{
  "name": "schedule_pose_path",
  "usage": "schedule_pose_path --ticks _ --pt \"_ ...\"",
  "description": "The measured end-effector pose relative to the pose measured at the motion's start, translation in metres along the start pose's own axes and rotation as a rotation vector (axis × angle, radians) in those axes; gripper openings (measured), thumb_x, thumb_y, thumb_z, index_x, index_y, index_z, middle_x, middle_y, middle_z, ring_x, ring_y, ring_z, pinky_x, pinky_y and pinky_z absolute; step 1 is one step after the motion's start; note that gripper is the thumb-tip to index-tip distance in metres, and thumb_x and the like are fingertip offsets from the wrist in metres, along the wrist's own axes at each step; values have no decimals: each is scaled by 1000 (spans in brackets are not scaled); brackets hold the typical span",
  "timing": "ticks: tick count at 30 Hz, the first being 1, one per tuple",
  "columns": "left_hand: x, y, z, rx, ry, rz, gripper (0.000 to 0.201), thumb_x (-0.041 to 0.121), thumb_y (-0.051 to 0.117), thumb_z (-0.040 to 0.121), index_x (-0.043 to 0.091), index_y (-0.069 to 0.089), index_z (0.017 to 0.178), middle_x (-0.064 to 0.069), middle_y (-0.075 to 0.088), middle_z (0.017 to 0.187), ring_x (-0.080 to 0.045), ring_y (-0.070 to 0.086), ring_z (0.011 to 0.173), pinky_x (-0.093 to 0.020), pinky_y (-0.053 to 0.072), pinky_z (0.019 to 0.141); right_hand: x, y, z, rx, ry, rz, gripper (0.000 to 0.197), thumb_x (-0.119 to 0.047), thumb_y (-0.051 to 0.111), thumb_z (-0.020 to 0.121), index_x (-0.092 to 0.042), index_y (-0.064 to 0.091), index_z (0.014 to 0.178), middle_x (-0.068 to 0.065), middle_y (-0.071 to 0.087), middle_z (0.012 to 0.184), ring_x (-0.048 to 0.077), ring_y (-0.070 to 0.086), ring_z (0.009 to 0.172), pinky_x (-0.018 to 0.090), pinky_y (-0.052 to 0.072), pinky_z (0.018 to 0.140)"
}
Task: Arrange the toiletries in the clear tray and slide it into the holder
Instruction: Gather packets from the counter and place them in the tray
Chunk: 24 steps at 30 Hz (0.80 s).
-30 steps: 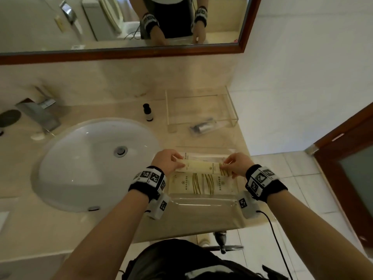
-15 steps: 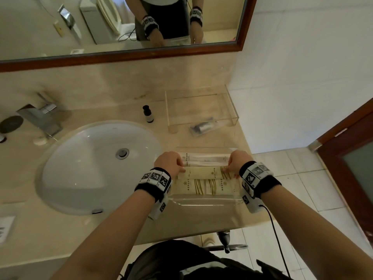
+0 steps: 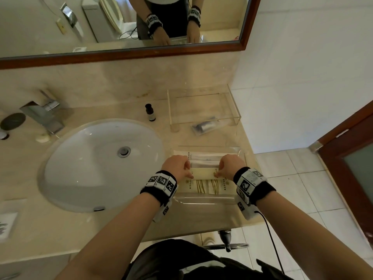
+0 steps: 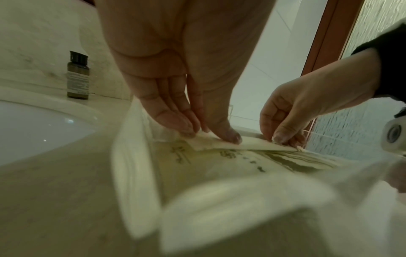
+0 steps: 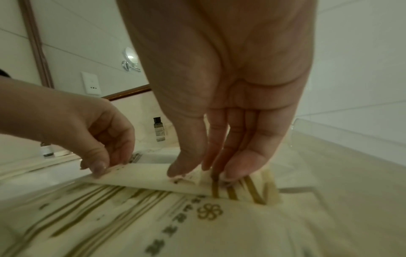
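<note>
**Packet settling into the clear tray**

Since the earlier frame, both hands have drawn the cream packet point(image 3: 203, 172) a little toward the counter's front edge, so it now overlaps the striped packet point(image 3: 207, 186) already lying in the clear tray point(image 3: 203, 200). The left hand point(image 3: 177, 165) pinches the packet's left end between thumb and fingertips; the right hand point(image 3: 230, 166) pinches the right end the same way, thumb on top, fingers curled beneath. A white packet point(image 3: 203, 159) lies behind it, toward the tray's back wall.

The tray sits at the counter's front right corner, beside the sink point(image 3: 101, 164). The holder point(image 3: 203, 107) stands at the back right corner, well apart from the tray, with a wrapped dark item point(image 3: 205, 127) at its front opening. A small dark bottle point(image 3: 150, 112) stands on the counter left of the holder.

Judging from this, arranging is under way but unfinished: bottle and wrapped item remain outside, and the tray has not begun its slide.
</note>
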<state>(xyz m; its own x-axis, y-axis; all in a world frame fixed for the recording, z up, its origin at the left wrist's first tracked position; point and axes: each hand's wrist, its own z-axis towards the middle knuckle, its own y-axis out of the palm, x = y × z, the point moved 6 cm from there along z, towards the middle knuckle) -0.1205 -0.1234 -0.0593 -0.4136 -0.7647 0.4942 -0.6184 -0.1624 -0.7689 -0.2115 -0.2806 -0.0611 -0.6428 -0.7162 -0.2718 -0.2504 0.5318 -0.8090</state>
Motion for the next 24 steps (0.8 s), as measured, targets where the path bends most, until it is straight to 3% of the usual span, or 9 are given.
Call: schedule_pose_path --ticks 9,15,19,24 --pt "-1 5 0 6 -22 -13 39 27 81 70 11 62 100 -5 65 102 -20 61 93 -30 51 85 -5 2 -1 -19 -5 -83 40 -36 77 74 -9 64 99 6 66 105 21 63 97 28 49 83" --pt "0 7 -3 -28 -28 29 54 31 84 65 13 57 108 -4 58 109 -22 58 99 -33 50 90 -4 2 -7 -82 3 -55 40 -34 80 70 -11 61 97 3 62 95 17 58 79 28 54 78" --pt "-1 7 -3 -33 -39 42 56 29 84 66 12 57 112 -6 58 114 -23 58 103 -34 49 94 -7 15 -14 -140 -13 -180 54 -35 82 67 -11 57 109 6 61 110 19 56 89 30 51 84" --pt "-2 8 -3 -27 -45 29 57 28 84 65 11 57 113 -7 58 115 -23 58 104 -34 49 94 -10 15 -15 -122 -22 -202 54 -35 81 69 -10 57 111 7 62 114 22 61 103 29 49 86"
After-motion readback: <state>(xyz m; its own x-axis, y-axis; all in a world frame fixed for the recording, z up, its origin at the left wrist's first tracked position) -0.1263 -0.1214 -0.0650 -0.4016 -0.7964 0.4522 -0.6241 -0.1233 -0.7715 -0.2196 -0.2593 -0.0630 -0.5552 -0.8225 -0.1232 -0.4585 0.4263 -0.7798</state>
